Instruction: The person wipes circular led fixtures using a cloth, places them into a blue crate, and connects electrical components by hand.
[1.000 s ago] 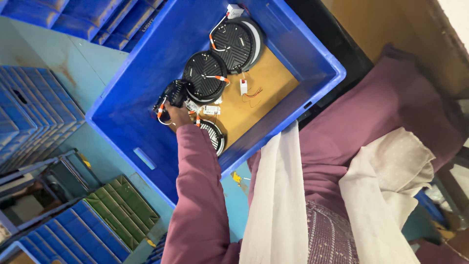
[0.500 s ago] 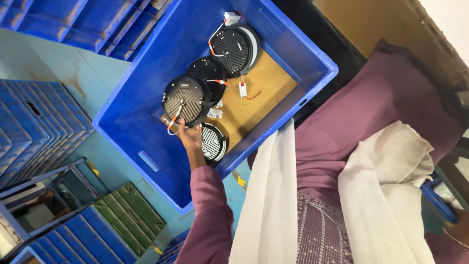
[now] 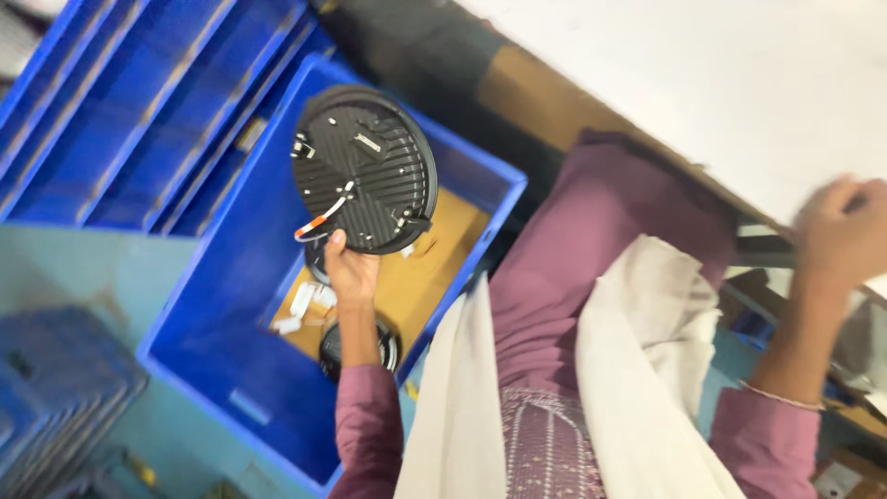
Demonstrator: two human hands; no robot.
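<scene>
Head view: the left hand point(image 3: 351, 273) grips a black round disc point(image 3: 365, 171) by its lower rim, held up above the blue crate point(image 3: 231, 296), ribbed back facing the camera, a red-white wire point(image 3: 319, 222) across it. Another disc point(image 3: 358, 346) lies in the crate on brown card point(image 3: 425, 268). The right hand point(image 3: 845, 231), blurred, rests on the table edge point(image 3: 739, 199); I cannot tell whether its grasp is closed.

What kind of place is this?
Probably a workshop or small factory. A hand lifts a round black ribbed part with wires from a big blue crate, beside more blue bins.
</scene>
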